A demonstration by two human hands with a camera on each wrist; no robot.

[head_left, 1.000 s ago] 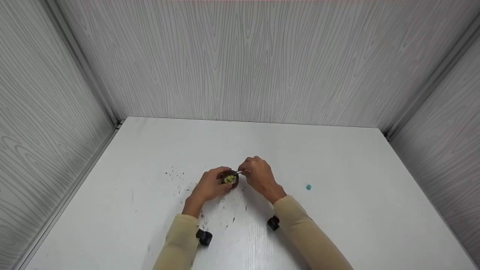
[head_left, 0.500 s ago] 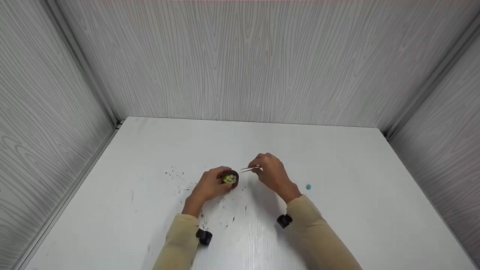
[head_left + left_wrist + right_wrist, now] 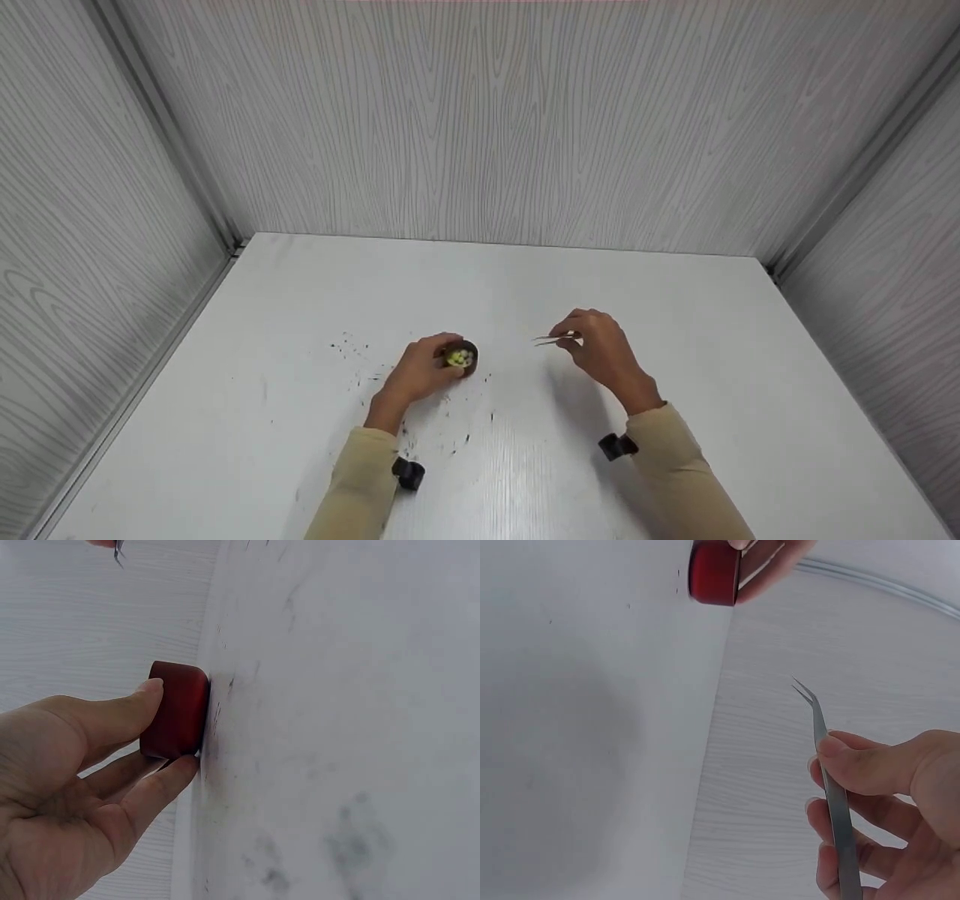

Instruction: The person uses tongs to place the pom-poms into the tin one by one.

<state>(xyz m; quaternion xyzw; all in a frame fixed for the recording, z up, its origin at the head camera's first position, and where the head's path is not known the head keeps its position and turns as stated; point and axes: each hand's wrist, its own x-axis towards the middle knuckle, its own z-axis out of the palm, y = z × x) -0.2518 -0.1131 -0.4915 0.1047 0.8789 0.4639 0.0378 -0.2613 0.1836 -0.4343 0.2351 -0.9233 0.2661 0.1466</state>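
My left hand [image 3: 418, 369] grips a small round cup [image 3: 178, 711] between thumb and fingers, and the cup stands on the table. Its outside is dark red in the wrist views. Several small yellow-green and whitish balls [image 3: 459, 358] lie inside, seen from above in the head view. To the right, my right hand [image 3: 600, 351] pinches a pair of metal tweezers [image 3: 838, 810] above the table. Their bent, fine tips point toward the cup, slightly apart, with nothing between them.
A white table [image 3: 720, 330] carries scattered dark specks [image 3: 350, 343] left of and in front of the cup. Grey wood-grain panels [image 3: 480, 127] enclose it at the back and sides. A black wrist device [image 3: 617, 447] sits under the right sleeve, another [image 3: 409, 475] under the left.
My right hand has drawn the tweezers out from the cup and moved them to the right. It now covers the spot where a small turquoise ball showed. My left hand and the cup stay put.
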